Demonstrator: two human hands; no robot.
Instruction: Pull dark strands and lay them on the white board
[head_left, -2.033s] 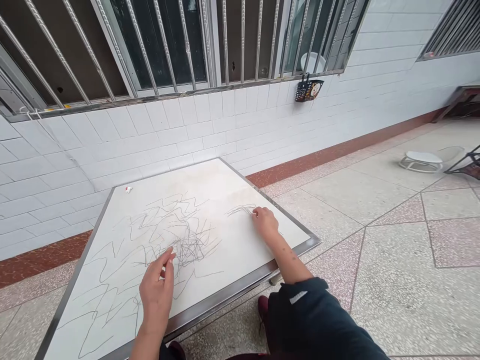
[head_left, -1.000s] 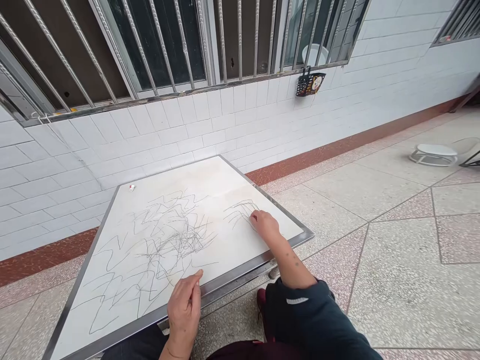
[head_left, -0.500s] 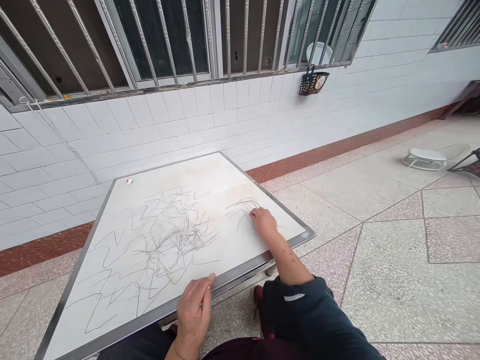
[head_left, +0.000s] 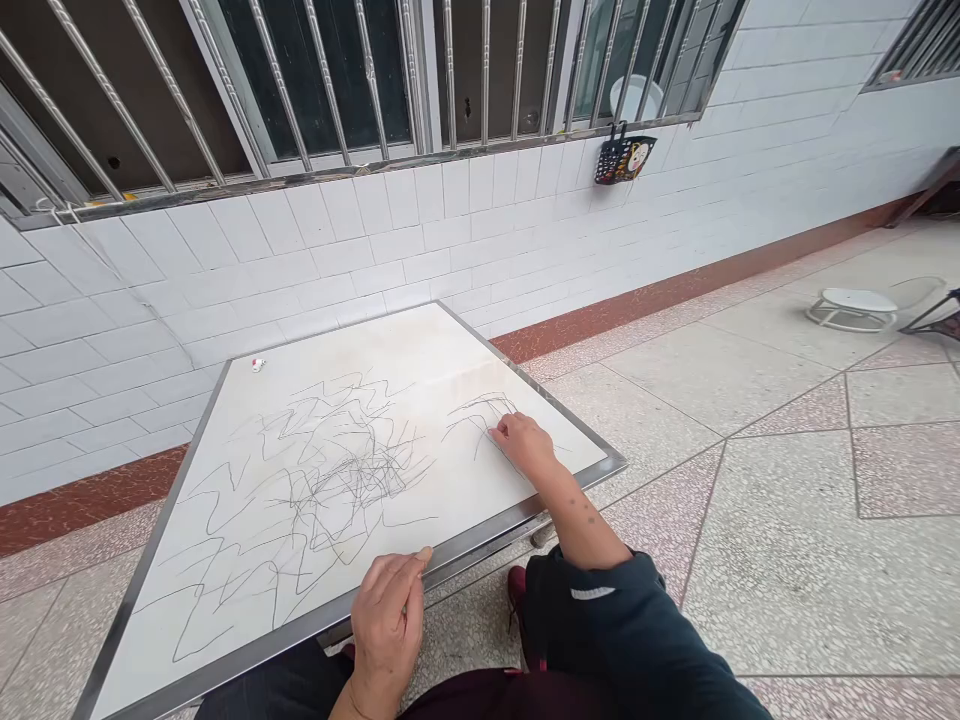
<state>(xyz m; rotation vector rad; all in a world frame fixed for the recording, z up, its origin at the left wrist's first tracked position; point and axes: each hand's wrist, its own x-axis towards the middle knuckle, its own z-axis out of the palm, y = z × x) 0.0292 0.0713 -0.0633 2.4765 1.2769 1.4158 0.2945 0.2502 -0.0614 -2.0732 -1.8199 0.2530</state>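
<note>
Many thin dark strands (head_left: 352, 480), like hair or fine thread, lie scattered and tangled over the white tabletop (head_left: 450, 350). Over the table's right part, my right hand (head_left: 526, 442) is closed in a pinch, low against the surface. A few thin dark strands (head_left: 480, 403) run up to its fingertips, and it seems to pinch one of them. My left hand (head_left: 388, 610) rests at the near metal edge, fingers curled together with the thumb against them. Whatever may lie between those fingers is too small or hidden to make out.
A small white-and-red piece (head_left: 258, 365) lies at the far left corner of the table. Behind stands a white tiled wall (head_left: 330, 240) with barred windows and a hanging black basket (head_left: 624, 158). A low white stool (head_left: 853, 308) stands on the floor at right.
My right hand has shifted slightly left across the tabletop, and the strands near its fingertips lie a little differently. The left hand stays at the edge.
</note>
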